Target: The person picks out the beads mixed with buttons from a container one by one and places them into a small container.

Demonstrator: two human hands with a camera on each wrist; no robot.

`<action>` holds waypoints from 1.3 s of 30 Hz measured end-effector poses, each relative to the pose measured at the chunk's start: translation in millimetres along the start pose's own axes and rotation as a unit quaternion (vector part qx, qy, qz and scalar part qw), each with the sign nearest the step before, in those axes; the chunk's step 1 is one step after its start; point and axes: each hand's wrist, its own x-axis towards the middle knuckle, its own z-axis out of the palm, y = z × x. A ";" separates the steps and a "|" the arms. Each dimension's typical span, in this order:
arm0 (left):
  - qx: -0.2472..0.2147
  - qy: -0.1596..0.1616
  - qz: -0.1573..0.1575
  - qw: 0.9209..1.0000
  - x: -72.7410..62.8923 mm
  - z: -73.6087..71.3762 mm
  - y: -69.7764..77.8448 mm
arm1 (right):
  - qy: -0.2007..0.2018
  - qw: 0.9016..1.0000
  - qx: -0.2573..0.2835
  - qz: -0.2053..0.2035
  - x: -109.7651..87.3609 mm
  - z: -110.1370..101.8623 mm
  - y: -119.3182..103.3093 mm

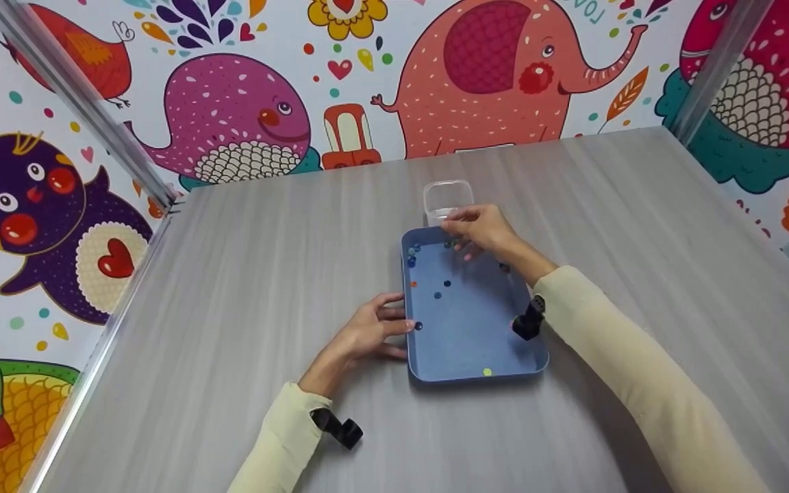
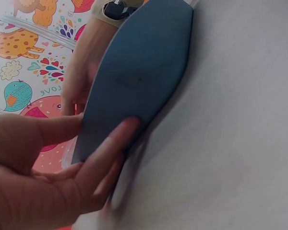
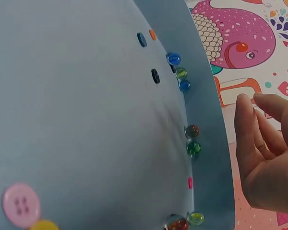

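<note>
Brightly coloured glossy marbles, pink four-hole button in blue tray.

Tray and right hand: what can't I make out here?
Whether the right hand pinches anything: right wrist view, its fingers block it.
Tray interior: left wrist view, hidden by its outer wall.
Clear container contents: head view, too small, partly behind the right hand.
Yellow disc: right wrist view, cut off by the bottom edge.

Soft, bright light fills the head view; a diffuse shadow lies on the grey table beside the right sleeve. The left-wrist view is hazy, the blue tray shaded, the far-left wall glaring. Right-wrist view: marbles glint.
</note>
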 end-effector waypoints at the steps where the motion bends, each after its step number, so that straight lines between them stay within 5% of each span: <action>1: -0.001 0.000 -0.001 1.000 0.0 0.2 0.2 | -0.002 1.000 0.001 0.000 0.1 1.1 -0.4; 39: -0.017 -0.009 -0.002 1.000 2.2 -0.7 -1.3 | -0.079 0.995 0.013 0.061 7.4 36.9 3.8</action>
